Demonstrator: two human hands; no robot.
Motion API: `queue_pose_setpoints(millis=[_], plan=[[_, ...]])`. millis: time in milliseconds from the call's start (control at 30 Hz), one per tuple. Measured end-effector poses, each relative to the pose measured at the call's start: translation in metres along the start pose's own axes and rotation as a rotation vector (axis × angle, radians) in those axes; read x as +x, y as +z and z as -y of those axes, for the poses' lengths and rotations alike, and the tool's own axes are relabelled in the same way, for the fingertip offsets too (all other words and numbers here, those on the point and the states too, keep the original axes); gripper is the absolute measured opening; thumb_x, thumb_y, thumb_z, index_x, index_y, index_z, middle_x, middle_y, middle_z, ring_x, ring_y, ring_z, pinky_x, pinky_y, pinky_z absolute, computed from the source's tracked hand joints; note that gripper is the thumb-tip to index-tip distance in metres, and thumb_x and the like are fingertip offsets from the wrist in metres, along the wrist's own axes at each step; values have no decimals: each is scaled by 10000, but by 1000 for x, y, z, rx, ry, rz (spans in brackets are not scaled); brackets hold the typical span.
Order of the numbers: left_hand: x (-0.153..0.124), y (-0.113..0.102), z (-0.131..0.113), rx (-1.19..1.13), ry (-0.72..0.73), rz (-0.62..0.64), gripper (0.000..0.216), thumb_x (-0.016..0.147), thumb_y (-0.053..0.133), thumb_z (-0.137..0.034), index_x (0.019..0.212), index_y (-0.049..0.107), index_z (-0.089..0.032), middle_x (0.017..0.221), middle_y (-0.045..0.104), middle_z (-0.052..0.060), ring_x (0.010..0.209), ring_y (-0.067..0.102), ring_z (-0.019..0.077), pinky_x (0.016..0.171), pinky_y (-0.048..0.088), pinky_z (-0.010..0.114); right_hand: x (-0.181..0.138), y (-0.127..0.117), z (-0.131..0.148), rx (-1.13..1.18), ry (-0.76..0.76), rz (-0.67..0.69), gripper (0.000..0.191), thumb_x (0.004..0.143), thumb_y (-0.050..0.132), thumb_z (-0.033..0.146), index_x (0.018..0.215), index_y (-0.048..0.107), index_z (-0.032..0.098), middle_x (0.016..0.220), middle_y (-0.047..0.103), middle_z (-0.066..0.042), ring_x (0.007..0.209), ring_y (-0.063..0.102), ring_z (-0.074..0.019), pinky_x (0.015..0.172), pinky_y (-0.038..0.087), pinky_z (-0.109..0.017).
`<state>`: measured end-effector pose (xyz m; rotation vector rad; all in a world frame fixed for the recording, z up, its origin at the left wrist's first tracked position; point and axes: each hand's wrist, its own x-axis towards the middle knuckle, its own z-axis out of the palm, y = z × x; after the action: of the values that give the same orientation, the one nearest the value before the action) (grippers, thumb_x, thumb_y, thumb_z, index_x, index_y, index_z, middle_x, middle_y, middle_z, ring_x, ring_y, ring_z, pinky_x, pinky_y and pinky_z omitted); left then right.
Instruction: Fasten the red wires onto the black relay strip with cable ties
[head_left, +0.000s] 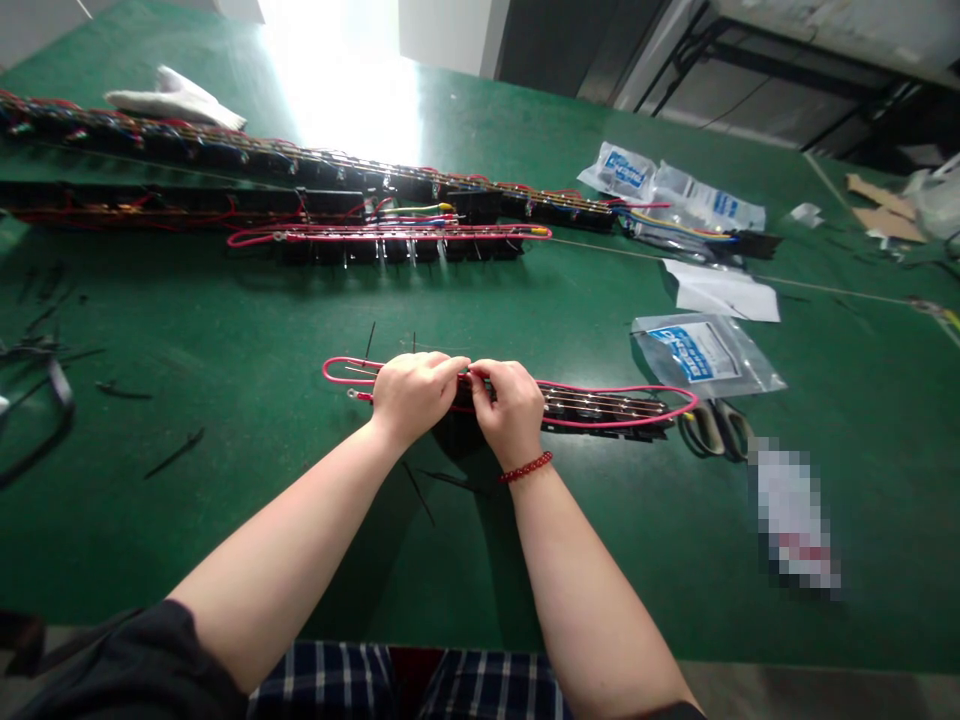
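Mid-table, just ahead of the body: a black strip (600, 412) of sockets with a pink wire (622, 389) looped along it. Pinching that wire over the strip's middle with the left hand (411, 395), fingers curled and pressed together; pinching it close beside with the right hand (511, 405), thumb against forefinger. Just right of the strip, scissors (716, 428) and a plastic bag (705, 352); to the left, loose cable ties (176, 452) on the green table (225, 330); far back, longer wired strips (390, 240). Likely risks: letting the springy wire jump out of the pinch, or dragging the loose strip sideways into the scissors by pulling unevenly.
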<state>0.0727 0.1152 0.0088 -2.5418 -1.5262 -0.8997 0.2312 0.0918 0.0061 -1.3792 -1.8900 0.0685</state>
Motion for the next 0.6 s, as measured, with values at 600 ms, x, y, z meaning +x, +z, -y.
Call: queue_pose_setpoints(millis=[600], plan=[[0,1,0,-24,-19,9,207,931,521,-239,1045,694,-241,904,772,15,790,720,189,690,473,298,0,-1,0,-4,29,31,114,932,544,210,945,656,227,885,732,-41,835,638,-198,770,487,-334]])
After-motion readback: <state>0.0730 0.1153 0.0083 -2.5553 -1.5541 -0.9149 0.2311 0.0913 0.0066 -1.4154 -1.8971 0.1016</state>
